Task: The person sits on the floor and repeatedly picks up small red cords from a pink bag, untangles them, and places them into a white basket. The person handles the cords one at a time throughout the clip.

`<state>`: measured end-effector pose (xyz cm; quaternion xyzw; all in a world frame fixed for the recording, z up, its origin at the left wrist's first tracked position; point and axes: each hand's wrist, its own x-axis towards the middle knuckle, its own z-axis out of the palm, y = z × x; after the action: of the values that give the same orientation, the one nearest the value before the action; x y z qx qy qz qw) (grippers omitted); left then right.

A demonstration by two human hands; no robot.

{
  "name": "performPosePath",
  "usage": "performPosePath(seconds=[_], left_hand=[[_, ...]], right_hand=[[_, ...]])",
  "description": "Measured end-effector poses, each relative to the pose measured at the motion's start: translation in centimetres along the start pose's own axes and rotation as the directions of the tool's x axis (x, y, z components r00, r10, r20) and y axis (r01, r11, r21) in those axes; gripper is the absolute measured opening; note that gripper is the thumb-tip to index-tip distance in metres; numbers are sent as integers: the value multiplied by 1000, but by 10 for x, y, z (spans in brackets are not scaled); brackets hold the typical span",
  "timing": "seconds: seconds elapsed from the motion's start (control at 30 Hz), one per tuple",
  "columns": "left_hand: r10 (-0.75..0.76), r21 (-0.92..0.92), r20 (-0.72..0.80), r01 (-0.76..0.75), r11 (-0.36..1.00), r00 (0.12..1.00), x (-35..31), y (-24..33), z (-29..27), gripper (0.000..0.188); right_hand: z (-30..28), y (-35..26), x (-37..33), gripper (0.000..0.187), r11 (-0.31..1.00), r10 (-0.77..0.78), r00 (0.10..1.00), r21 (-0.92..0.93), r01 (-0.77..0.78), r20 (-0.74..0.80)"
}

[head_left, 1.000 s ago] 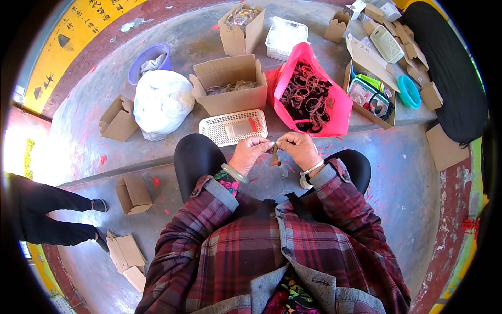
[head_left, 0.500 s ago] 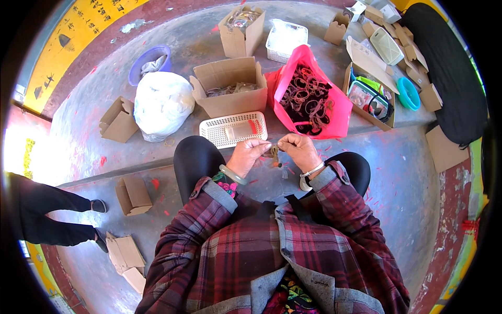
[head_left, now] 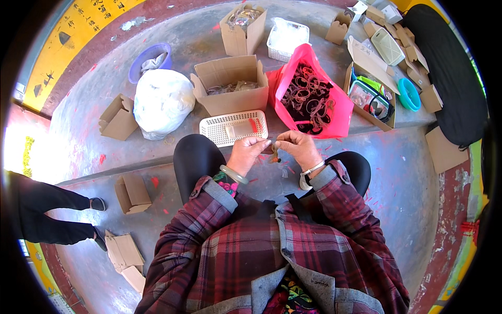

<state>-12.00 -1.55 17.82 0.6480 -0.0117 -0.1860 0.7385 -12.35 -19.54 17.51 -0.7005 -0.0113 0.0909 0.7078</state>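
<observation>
Over my lap, my left hand (head_left: 248, 156) and my right hand (head_left: 300, 150) meet with thumbs and forefingers pinched. Between them hangs a small looped brown cord (head_left: 274, 155) with a dark and orange bit at its lower end; its finer detail is too small to make out. Just beyond my hands lies a cream perforated plastic basket (head_left: 209, 129), holding a clear piece and something red. To the right of it stands a bright pink bag (head_left: 341, 118) full of dark and pinkish cord loops (head_left: 308, 99).
Behind the basket stands an open cardboard box (head_left: 230, 103) with small clear packets. A white plastic bag (head_left: 163, 104) and purple basin (head_left: 166, 60) sit left. More boxes and a turquoise basket (head_left: 408, 94) fill the right. Another person's legs (head_left: 57, 209) stand at far left.
My right hand has come slightly left, closer to my left hand. The cord between them now hangs more bunched and a little higher. My left hand keeps its pinch.
</observation>
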Motion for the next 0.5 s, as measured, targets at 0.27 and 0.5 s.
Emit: performPosePath(seconds=[0.27, 0.5], left_hand=[[97, 98, 90, -106, 990, 991, 0, -6, -1, 19], [-1, -30, 46, 3, 1000, 999, -1, -1, 1, 17]], right_hand=[[2, -2, -2, 10, 994, 69, 996, 75, -74, 61], [-1, -7, -4, 13, 996, 88, 995, 29, -90, 42]])
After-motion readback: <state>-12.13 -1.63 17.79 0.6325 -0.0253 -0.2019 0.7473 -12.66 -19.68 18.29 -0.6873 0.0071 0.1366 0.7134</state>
